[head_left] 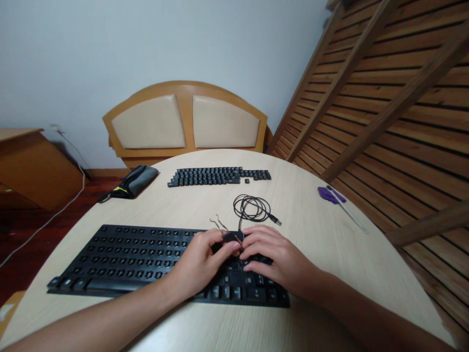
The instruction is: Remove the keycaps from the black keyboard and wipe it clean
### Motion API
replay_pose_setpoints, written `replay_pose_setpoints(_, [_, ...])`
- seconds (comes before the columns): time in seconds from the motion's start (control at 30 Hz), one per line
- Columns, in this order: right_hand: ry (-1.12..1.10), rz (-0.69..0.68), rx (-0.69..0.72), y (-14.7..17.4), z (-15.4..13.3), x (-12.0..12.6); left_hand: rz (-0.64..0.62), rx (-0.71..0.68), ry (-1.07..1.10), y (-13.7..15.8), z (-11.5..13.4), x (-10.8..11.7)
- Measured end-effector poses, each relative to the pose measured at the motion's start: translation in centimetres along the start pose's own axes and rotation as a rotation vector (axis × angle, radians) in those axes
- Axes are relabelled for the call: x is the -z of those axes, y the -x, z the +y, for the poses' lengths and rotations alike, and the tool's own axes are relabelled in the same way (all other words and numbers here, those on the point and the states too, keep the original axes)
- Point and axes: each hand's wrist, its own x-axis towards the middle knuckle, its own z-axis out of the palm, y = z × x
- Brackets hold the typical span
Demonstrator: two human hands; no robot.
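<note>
You bend over a black keyboard, partly bare of keys, your left hand with its grip clamped on a small wire tool above it; whether your right hand grips anything cannot be told. Beyond, a coiled cable and rows of loose keys lie on the worktop.
</note>
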Motion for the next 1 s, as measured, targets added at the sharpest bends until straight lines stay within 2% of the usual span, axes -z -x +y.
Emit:
replay_pose_setpoints(0.3, [-0.126,0.021,-0.076,-0.1,0.0,0.4,-0.002,-0.032,-0.015,0.0,0.0,0.1])
replay_pose_setpoints(0.47, [-0.085,0.165,-0.318,0.2,1.8,2.2,0.028,-0.020,-0.100,-0.1,-0.2,0.1])
replay_pose_setpoints(0.63, [0.083,0.358,-0.537,0.9,5.3,3.8,0.022,-0.024,-0.122,-0.2,-0.3,0.2])
replay_pose_setpoints(0.7, [0.106,0.397,-0.596,1.2,6.7,3.9,0.021,-0.032,-0.110,-0.3,-0.4,0.2])
replay_pose_setpoints(0.87, [0.254,0.346,-0.703,1.0,9.5,3.8,0.027,-0.037,-0.112,-0.2,-0.6,0.0])
replay_pose_setpoints(1.0, [0.348,0.277,-0.735,-0.3,11.0,4.5,0.017,-0.028,-0.113,-0.2,-0.6,0.0])
